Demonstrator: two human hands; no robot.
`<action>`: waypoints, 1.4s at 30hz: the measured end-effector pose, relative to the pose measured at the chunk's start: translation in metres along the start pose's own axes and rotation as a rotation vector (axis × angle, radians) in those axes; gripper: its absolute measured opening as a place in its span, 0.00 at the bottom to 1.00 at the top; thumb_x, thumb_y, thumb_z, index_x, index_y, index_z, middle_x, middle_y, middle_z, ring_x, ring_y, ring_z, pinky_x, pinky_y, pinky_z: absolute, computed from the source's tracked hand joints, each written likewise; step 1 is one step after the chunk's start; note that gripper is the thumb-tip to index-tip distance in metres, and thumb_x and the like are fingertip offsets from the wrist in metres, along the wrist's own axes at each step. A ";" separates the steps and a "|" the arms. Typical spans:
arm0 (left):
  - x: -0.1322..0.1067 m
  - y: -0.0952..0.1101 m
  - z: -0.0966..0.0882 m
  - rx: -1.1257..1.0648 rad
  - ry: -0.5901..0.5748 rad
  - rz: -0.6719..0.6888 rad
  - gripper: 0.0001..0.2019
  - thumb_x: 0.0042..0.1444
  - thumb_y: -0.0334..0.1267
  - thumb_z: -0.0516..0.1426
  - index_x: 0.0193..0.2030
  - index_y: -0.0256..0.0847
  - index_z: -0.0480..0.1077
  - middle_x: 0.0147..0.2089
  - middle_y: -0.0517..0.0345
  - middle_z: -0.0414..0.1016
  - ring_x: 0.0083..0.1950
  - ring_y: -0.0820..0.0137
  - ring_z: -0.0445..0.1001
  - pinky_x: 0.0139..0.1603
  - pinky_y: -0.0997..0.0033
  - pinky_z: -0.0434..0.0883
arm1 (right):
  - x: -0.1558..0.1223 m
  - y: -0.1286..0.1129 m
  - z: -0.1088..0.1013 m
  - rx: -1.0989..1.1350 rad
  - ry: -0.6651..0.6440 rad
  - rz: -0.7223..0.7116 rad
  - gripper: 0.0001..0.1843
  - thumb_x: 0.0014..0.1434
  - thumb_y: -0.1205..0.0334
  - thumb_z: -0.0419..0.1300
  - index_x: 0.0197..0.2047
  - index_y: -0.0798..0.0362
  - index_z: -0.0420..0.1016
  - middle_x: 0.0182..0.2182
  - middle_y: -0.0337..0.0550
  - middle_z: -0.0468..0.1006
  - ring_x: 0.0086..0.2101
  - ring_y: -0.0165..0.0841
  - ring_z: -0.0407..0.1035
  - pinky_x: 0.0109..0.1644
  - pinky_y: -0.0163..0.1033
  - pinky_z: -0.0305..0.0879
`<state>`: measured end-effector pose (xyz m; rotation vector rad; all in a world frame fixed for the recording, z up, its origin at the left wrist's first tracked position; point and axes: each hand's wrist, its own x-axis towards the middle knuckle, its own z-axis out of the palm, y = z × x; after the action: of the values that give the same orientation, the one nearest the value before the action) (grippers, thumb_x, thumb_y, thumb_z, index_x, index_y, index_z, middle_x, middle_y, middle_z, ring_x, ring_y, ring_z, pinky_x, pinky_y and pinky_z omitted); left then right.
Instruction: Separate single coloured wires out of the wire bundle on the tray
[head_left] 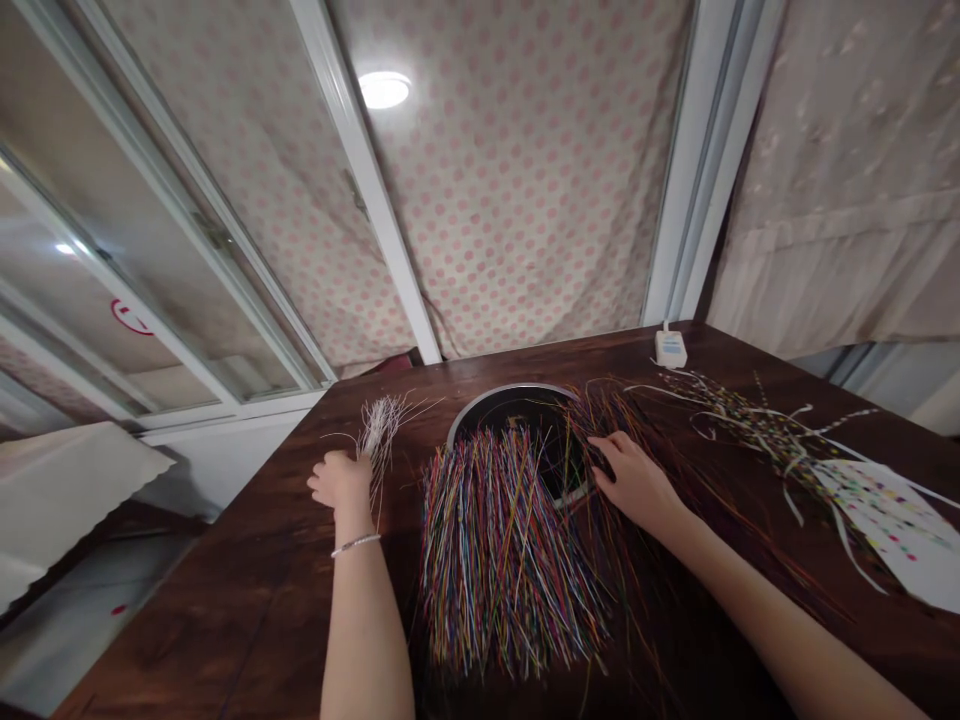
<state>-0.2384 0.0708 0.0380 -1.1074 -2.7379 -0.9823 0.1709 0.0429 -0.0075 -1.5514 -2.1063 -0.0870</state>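
My left hand [343, 482] is closed, knuckles up, at the lower end of a bundle of thin white wires [384, 420]; the bundle fans out above the thumb side. Many multicoloured thin wires [510, 550] lie in a thick sheet in front of me. Their far ends reach over a round dark tray with a pale rim [480, 398]. At the tray's right side is my right hand [630, 478], its thumb and forefinger apart over a few loose strands. Beside it spreads a looser bunch of reddish-purple wires [675, 465].
To the right, dotted beaded strands and white ribbons [772, 430] lie around a white sheet with coloured dots [892, 520]. A small white box [670, 349] stands at the dark wooden table's [247, 590] far edge. Behind it hang dotted curtains [525, 200] and white window frames.
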 end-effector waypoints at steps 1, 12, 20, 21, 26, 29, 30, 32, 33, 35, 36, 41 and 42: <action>-0.002 0.004 -0.003 -0.005 0.053 -0.030 0.28 0.42 0.43 0.58 0.49 0.29 0.63 0.53 0.26 0.62 0.55 0.39 0.59 0.46 0.41 0.60 | 0.000 -0.002 0.001 0.031 0.006 -0.056 0.20 0.54 0.64 0.51 0.52 0.51 0.63 0.40 0.49 0.67 0.41 0.40 0.66 0.43 0.43 0.63; -0.047 0.106 -0.125 -1.163 0.726 0.623 0.15 0.52 0.26 0.45 0.47 0.40 0.55 0.45 0.56 0.67 0.47 0.71 0.68 0.43 0.69 0.66 | -0.001 -0.008 0.003 0.215 -0.005 -0.272 0.19 0.55 0.69 0.48 0.49 0.50 0.67 0.40 0.48 0.69 0.41 0.37 0.65 0.48 0.46 0.62; -0.063 0.123 -0.143 -1.173 0.686 0.642 0.12 0.55 0.31 0.41 0.44 0.50 0.54 0.37 0.67 0.69 0.30 0.80 0.69 0.26 0.76 0.61 | -0.003 -0.007 0.011 0.281 -0.046 -0.327 0.18 0.54 0.70 0.48 0.47 0.50 0.69 0.40 0.47 0.70 0.42 0.38 0.65 0.48 0.47 0.62; -0.065 0.120 -0.144 -1.183 0.625 0.667 0.12 0.55 0.31 0.41 0.44 0.48 0.55 0.35 0.66 0.69 0.27 0.81 0.69 0.25 0.77 0.61 | -0.003 -0.006 0.011 0.283 -0.045 -0.329 0.18 0.54 0.70 0.48 0.46 0.51 0.70 0.40 0.47 0.70 0.42 0.38 0.65 0.48 0.47 0.61; -0.093 0.080 -0.163 -0.750 -0.190 0.855 0.10 0.54 0.41 0.53 0.41 0.41 0.66 0.37 0.55 0.73 0.36 0.71 0.74 0.33 0.73 0.70 | -0.001 0.000 0.015 0.282 -0.044 -0.311 0.18 0.54 0.70 0.48 0.46 0.51 0.70 0.40 0.48 0.70 0.42 0.38 0.64 0.48 0.47 0.62; -0.132 0.033 -0.179 -0.233 -0.605 0.885 0.24 0.47 0.46 0.59 0.53 0.47 0.64 0.55 0.53 0.67 0.55 0.61 0.66 0.54 0.59 0.65 | 0.000 0.003 0.018 0.296 -0.037 -0.307 0.18 0.53 0.69 0.49 0.45 0.51 0.71 0.39 0.47 0.71 0.42 0.39 0.65 0.47 0.46 0.62; -0.149 0.014 -0.181 -0.115 -0.671 0.874 0.32 0.44 0.47 0.61 0.58 0.49 0.59 0.60 0.53 0.61 0.60 0.58 0.60 0.58 0.55 0.60 | 0.000 0.003 0.019 0.299 -0.033 -0.306 0.17 0.53 0.69 0.49 0.45 0.51 0.71 0.39 0.47 0.71 0.42 0.39 0.65 0.47 0.46 0.62; -0.185 -0.026 -0.177 0.015 -0.720 0.867 0.44 0.40 0.48 0.62 0.64 0.52 0.46 0.66 0.52 0.49 0.65 0.55 0.48 0.61 0.50 0.54 | 0.001 0.004 0.021 0.302 -0.026 -0.301 0.17 0.53 0.68 0.49 0.45 0.51 0.71 0.39 0.47 0.71 0.42 0.39 0.65 0.48 0.46 0.62; -0.202 -0.045 -0.170 0.045 -0.720 0.887 0.47 0.41 0.48 0.62 0.65 0.53 0.41 0.67 0.51 0.45 0.66 0.55 0.43 0.61 0.48 0.52 | 0.001 0.003 0.021 0.302 -0.026 -0.298 0.17 0.53 0.68 0.49 0.45 0.51 0.71 0.39 0.47 0.71 0.42 0.39 0.65 0.48 0.46 0.62; -0.231 -0.083 -0.148 0.091 -0.664 0.900 0.51 0.40 0.47 0.63 0.66 0.52 0.34 0.67 0.49 0.39 0.67 0.52 0.37 0.60 0.41 0.49 | 0.001 0.003 0.023 0.307 -0.030 -0.297 0.17 0.53 0.68 0.49 0.45 0.51 0.71 0.39 0.47 0.71 0.42 0.39 0.65 0.48 0.46 0.61; -0.240 -0.100 -0.135 0.112 -0.610 0.872 0.52 0.40 0.45 0.63 0.66 0.51 0.32 0.68 0.48 0.37 0.66 0.51 0.34 0.59 0.39 0.49 | 0.001 0.004 0.024 0.311 -0.033 -0.297 0.17 0.53 0.68 0.49 0.45 0.51 0.71 0.39 0.47 0.71 0.41 0.39 0.65 0.48 0.46 0.61; -0.240 -0.159 -0.087 0.077 -0.420 0.808 0.39 0.55 0.33 0.51 0.65 0.55 0.28 0.68 0.52 0.40 0.66 0.58 0.41 0.60 0.45 0.52 | 0.000 0.008 0.026 0.356 -0.031 -0.258 0.16 0.52 0.68 0.50 0.43 0.51 0.72 0.38 0.46 0.72 0.41 0.38 0.65 0.49 0.45 0.61; -0.235 -0.165 -0.084 0.064 -0.415 0.830 0.37 0.56 0.33 0.48 0.65 0.56 0.28 0.67 0.53 0.43 0.66 0.60 0.44 0.60 0.48 0.53 | 0.000 0.009 0.026 0.366 -0.028 -0.246 0.16 0.52 0.68 0.50 0.42 0.51 0.72 0.38 0.45 0.72 0.41 0.37 0.66 0.49 0.44 0.61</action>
<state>-0.1845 -0.2119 -0.0433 -2.3405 -2.0964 -0.5677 0.1696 0.0556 -0.0322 -1.0848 -2.1781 0.2238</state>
